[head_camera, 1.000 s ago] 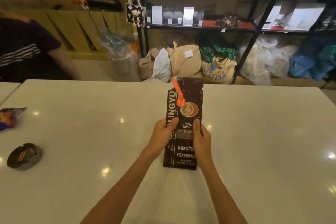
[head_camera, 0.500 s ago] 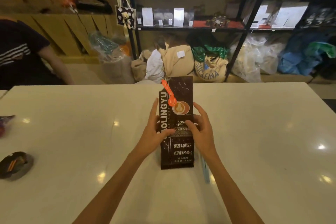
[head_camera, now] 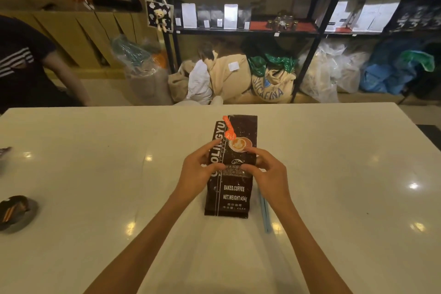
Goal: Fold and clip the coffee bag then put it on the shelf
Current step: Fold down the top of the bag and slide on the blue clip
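Note:
A dark brown coffee bag (head_camera: pixel 235 196) stands upright on the white table (head_camera: pixel 95 174), its front printed with "BAKED.COFFEE". An orange plastic spoon (head_camera: pixel 228 129) is stuck near its top left. My left hand (head_camera: pixel 199 172) grips the bag's left side, thumb across the front. My right hand (head_camera: pixel 268 174) grips the right side, thumb on the front too. A thin light-blue clip stick (head_camera: pixel 264 212) lies on the table just right of the bag, under my right wrist. The black shelf (head_camera: pixel 238 31) stands behind the table.
A dark ashtray (head_camera: pixel 14 212) sits at the table's left edge. A person in a dark striped shirt (head_camera: pixel 21 64) sits at the far left. Sacks and plastic bags (head_camera: pixel 272 79) lie on the floor under the shelf, whose levels hold white and dark pouches.
My hands slid up from the bag's lower part to its middle, fingers now wrapping both sides. The blue clip stick came into view beside the bag.

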{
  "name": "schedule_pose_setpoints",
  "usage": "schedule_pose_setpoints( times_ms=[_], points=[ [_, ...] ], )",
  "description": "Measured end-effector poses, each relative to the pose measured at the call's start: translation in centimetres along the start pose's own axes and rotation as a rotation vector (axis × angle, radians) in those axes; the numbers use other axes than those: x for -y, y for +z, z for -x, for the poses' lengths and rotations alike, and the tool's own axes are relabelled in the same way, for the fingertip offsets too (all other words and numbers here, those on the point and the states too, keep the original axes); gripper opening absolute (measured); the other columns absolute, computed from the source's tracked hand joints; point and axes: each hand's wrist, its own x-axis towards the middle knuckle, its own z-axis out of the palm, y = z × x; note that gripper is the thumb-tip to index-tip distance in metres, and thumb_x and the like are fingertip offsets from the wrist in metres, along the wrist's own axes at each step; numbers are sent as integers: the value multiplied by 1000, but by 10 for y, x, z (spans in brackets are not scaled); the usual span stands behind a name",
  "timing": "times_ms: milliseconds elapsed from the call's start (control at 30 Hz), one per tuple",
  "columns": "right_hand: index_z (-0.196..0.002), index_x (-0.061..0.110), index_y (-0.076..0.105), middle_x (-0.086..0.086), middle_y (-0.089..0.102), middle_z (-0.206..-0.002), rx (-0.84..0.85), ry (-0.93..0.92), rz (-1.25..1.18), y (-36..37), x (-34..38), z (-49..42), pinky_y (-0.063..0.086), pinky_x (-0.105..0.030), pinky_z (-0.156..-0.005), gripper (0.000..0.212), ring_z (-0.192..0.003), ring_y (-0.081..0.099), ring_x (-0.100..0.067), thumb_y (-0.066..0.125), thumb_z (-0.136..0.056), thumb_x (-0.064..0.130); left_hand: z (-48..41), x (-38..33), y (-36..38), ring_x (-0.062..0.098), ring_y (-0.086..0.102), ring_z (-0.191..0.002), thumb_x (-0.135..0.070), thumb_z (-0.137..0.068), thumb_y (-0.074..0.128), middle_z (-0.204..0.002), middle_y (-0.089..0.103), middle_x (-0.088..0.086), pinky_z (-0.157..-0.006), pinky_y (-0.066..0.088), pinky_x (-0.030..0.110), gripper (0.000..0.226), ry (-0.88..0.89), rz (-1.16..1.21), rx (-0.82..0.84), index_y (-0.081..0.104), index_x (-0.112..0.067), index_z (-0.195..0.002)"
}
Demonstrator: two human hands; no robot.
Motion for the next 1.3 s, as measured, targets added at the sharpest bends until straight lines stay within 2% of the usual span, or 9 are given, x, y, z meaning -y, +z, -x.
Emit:
schedule_pose_setpoints(
  times_ms=[200, 367, 500, 667, 733, 800, 900, 1033, 1300],
  points=[
    [-113, 23, 73, 1, 75, -101, -57, 59, -86, 1, -2, -2, 59, -17, -68, 33, -95, 71, -14, 75, -82, 11, 1, -4, 7, 10, 61, -80, -5, -76, 77, -98, 69, 1, -69, 50, 9, 35, 54, -151, -167, 73, -18, -108],
    [-130, 32, 58, 6, 71, -107, -6, 111, -139, 16, -8, 6, 60, -22, -70, 47, -95, 70, -10, 72, -87, 19, 7, 6, 11, 10, 68, -97, -4, -84, 70, -112, 68, 0, -79, 61, 36, 39, -66, 83, -210, 66, -21, -119],
    [-110, 25, 69, 7, 74, -98, -117, 124, -85, 20, -12, 8, 60, -24, -72, 29, -90, 70, -8, 74, -83, 14, 13, 13, 11, 13, 61, -96, -14, -79, 76, -104, 58, 0, -85, 54, 28, 46, 3, -157, -137, 64, -25, -123],
    [-95, 17, 72, 6, 53, -109, -219, 106, -107, 17, -10, 7, 53, -15, -71, 13, -88, 59, 9, 75, -83, 13, 10, 6, 7, 10, 49, -94, -17, -76, 79, -106, 41, 3, -86, 43, 10, 16, 2, -168, -231, 73, -22, -90],
    [-89, 20, 70, 2, 47, -117, -206, 111, -167, 14, -11, 3, 55, -22, -81, 9, -98, 60, 0, 74, -84, 13, 8, 5, 6, 9, 50, -107, -16, -82, 74, -114, 46, 1, -91, 44, 16, 9, 10, -102, -172, 67, -20, -86],
    [-94, 18, 65, 1, 54, -123, -181, 75, -193, 17, -10, 3, 56, -30, -85, 7, -107, 61, -14, 68, -89, 15, 10, 0, 11, 7, 59, -95, -16, -91, 64, -103, 59, 0, -79, 51, 20, 7, 8, 40, -134, 59, -10, -89],
    [-107, 14, 57, 0, 65, -106, -175, 121, -289, 29, -5, 6, 58, -23, -72, 14, -95, 66, -14, 57, -97, 23, 9, -6, 30, 5, 58, -64, -23, -97, 55, -74, 59, -1, -57, 51, 21, 22, -40, 124, -239, 48, -8, -82],
    [-109, 31, 54, 2, 68, -106, -71, 223, -191, 43, -22, 16, 59, -27, -73, 26, -91, 70, -11, 60, -90, 48, 8, 0, 50, 6, 60, -62, -30, -100, 48, -75, 61, -2, -53, 51, 19, 28, -100, 132, -423, 49, -6, -87],
    [-87, 29, 56, 4, 69, -81, -304, 249, 17, 57, -28, 27, 61, -34, -61, 39, -74, 70, -11, 40, -89, 64, 19, 29, 55, 9, 71, -79, -40, -95, 55, -92, 70, -1, -64, 60, 28, 25, -162, 96, -309, 52, -15, -102]
  ],
)
